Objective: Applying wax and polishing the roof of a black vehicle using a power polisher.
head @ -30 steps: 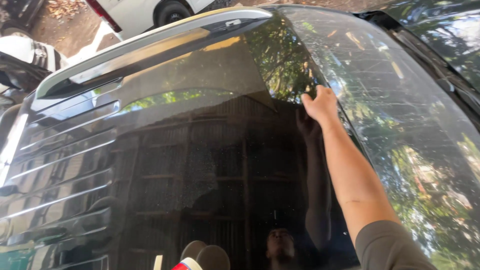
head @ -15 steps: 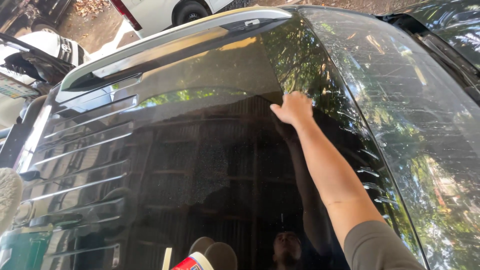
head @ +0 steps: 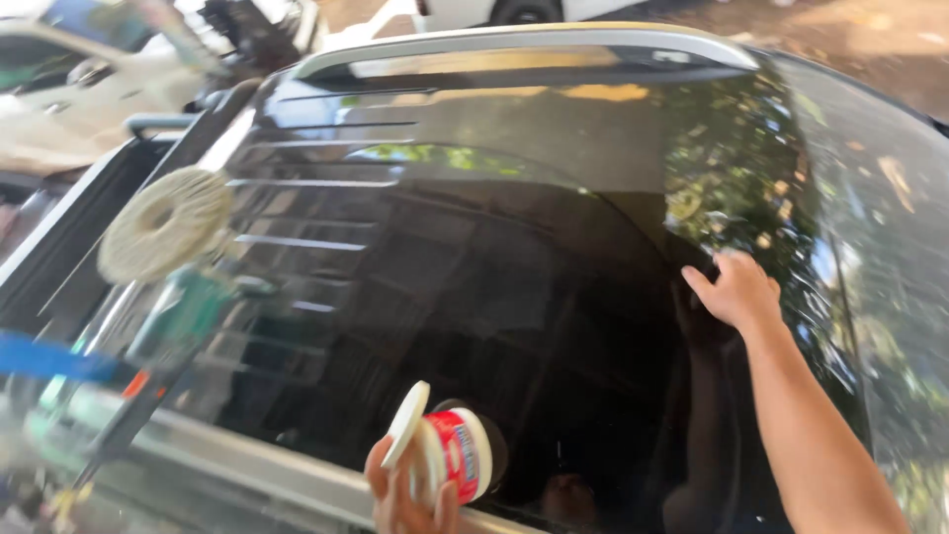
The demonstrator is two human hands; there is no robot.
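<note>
My right hand [head: 736, 289] lies flat with fingers spread on the dark glossy surface of a black car [head: 494, 257], near its right side. My left hand [head: 400, 494] at the bottom edge holds a small red tub [head: 457, 453] with a white lid tipped against it. A polishing machine [head: 178, 307] with a round cream wool pad [head: 165, 223] rests at the left, on the car's edge. The glass reflects my arm, trees and building lines.
A chrome trim strip [head: 524, 40] runs along the car's far edge. A white vehicle [head: 79, 89] stands at the upper left, and another car's wheel [head: 514, 10] shows at the top. Bare ground lies at the upper right.
My right hand has slid down and toward me across the glass. The view has swung left, bringing the polisher and the tub in my left hand fully into sight.
</note>
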